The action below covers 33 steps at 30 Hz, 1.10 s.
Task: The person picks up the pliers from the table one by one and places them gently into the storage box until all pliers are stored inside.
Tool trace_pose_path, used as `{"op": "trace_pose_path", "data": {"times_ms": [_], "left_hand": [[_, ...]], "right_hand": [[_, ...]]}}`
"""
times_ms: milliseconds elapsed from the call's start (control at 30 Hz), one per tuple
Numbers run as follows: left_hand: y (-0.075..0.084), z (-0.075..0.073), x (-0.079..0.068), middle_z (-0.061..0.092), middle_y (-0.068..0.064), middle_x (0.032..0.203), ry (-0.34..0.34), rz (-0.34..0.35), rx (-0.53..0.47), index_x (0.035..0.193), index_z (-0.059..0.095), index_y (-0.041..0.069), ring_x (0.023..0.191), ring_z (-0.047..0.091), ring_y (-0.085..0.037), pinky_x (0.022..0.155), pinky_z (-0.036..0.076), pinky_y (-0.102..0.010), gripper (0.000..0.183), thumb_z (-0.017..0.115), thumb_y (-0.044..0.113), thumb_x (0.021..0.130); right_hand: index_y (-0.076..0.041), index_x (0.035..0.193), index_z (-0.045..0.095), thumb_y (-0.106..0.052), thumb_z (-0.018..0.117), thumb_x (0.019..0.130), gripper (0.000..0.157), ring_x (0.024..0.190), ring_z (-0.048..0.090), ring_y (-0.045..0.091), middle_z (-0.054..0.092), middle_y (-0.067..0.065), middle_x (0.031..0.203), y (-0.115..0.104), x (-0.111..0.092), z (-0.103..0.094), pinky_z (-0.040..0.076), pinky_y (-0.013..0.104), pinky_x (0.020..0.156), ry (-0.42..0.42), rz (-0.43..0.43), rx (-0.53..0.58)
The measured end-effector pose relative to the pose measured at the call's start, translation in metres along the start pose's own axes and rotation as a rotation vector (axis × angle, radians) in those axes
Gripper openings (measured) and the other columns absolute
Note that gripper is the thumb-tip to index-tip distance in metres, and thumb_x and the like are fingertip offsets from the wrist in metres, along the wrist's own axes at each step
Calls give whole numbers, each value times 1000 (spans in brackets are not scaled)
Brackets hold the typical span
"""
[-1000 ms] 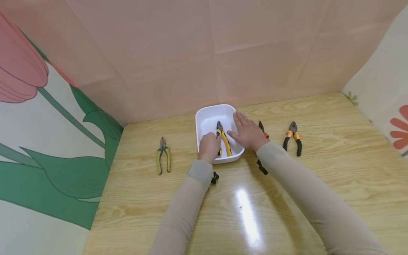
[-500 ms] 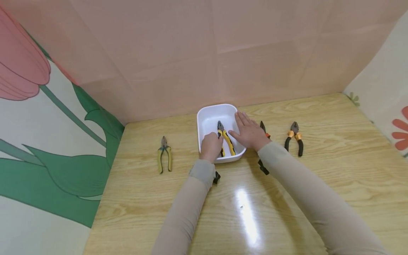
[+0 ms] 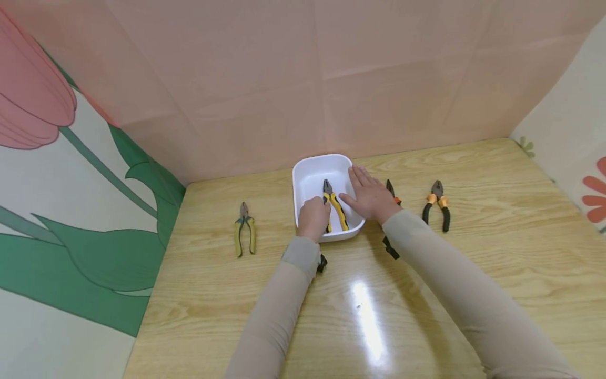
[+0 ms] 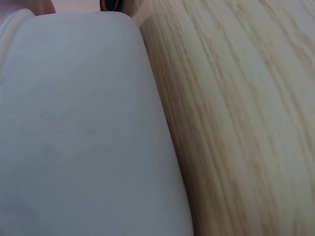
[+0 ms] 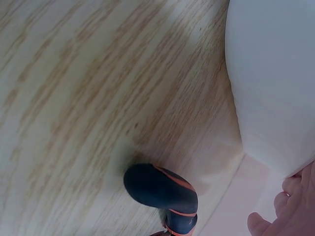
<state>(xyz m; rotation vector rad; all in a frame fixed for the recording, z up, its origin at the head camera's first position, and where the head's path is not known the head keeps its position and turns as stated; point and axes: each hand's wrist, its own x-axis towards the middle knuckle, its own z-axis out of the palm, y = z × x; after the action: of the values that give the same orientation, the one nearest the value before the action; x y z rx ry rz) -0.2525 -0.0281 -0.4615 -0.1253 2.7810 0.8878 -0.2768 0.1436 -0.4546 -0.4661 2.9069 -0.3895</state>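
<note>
A white plastic tray stands near the back edge of the table. Inside it lies a pair of yellow-and-black pliers, its dark jaws pointing to the back. My left hand reaches over the tray's front left part, fingers curled and thumb at the left handle, which it holds and partly hides. With fingers straight, my right hand rests on the tray's right rim. In the left wrist view the tray's outer wall fills the left side; the left hand's grip is out of that view.
Pliers with olive-yellow handles lie left of the tray. Orange-and-black pliers lie farther right. Another tool with black-and-orange handles lies just right of the tray, partly under the right arm. The wooden table meets a pink-covered wall.
The camera view has shifted slightly. In the tray, the right handle of the yellow-and-black pliers has moved a little to the right. Both hands stay in nearly the same place.
</note>
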Motion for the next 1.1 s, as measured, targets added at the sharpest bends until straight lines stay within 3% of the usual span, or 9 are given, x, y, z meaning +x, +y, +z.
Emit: {"op": "trace_pose_path", "data": {"times_ms": [233,400,833,1100], "left_hand": [[0,1,-2,62,-4,74,51,37,18,97,67,5,58,57,-14,51,50,-25,30,52,30,107],[1,2,-3,62,-3,77,94,66,90,100,69,4,62,58,-14,53,50,-24,30,54,29,106],[0,3,-2,66,-7,89,135,93,173,106,71,3,73,61,-16,67,55,-31,26,58,25,105],[1,4,-2,63,-5,87,118,74,146,107,70,3,71,59,-15,64,54,-28,25,59,26,105]], "right_hand": [[0,160,-5,-56,33,106,86,156,-5,34,-5,18,169,-2,-1,-2,7,54,125,2,2,4],[1,160,-4,-53,35,107,85,155,-4,34,-5,19,169,-3,-2,-2,6,53,125,5,3,8],[1,160,-4,-52,35,107,85,155,-5,35,-5,20,168,-1,-2,0,5,54,125,7,-7,8],[2,160,-3,-51,36,107,84,155,-3,36,-4,20,168,-2,-3,-1,7,54,125,6,-7,-1]]}}
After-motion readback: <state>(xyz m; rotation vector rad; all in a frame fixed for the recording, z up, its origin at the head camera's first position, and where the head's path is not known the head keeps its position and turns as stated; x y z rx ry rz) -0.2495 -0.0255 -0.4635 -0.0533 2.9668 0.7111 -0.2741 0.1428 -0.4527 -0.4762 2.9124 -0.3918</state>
